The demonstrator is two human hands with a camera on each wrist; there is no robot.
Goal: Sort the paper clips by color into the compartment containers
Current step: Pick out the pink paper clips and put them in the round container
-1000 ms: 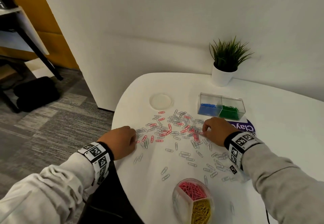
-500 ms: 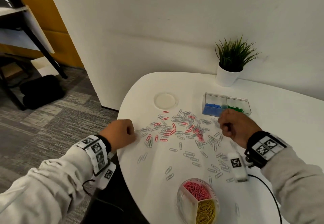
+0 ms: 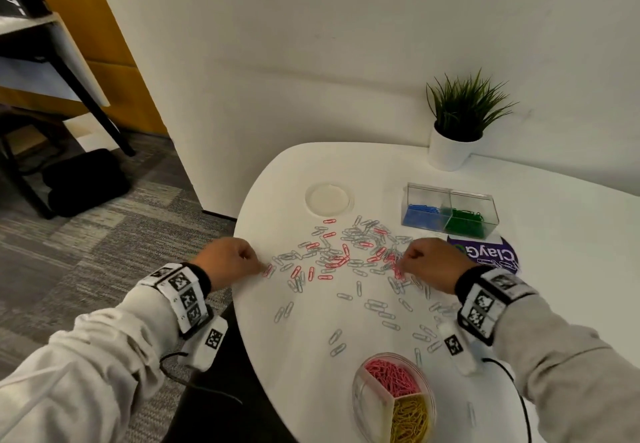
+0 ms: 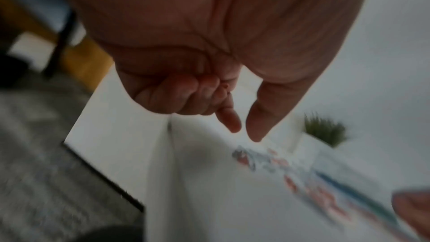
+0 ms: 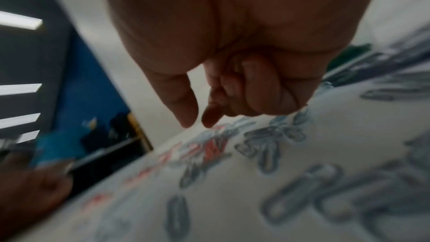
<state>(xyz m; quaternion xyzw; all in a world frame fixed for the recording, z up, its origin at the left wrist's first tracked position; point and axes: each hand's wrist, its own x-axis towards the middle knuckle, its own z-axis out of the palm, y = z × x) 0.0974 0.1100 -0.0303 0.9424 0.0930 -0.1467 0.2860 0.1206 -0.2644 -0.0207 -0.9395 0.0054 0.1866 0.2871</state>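
Red paper clips [image 3: 334, 263] and silver paper clips [image 3: 379, 305] lie mixed and scattered on the white table [image 3: 304, 366]. My left hand [image 3: 257, 266] is at the left edge of the pile, beside a red clip [image 3: 267, 270]. In the left wrist view the left hand [image 4: 243, 134] has its fingers curled, with thumb and forefinger tips slightly apart and nothing visible between them. My right hand [image 3: 401, 266] is over the red clips at the pile's right. The right hand [image 5: 196, 126] is curled the same way, thumb and forefinger tips just above blurred red clips [image 5: 209, 151].
A round divided container [image 3: 356, 385] with pink and yellow clips stands near the front edge. A clear box [image 3: 450, 196] holds blue and green clips at the back right. A round lid [image 3: 327, 199], a potted plant [image 3: 453, 151] and a purple sticker [image 3: 491, 255] are also there.
My right hand was raised near the clear box half a second ago and has come back down to the pile's right side. The left hand has stayed at the pile's left edge.
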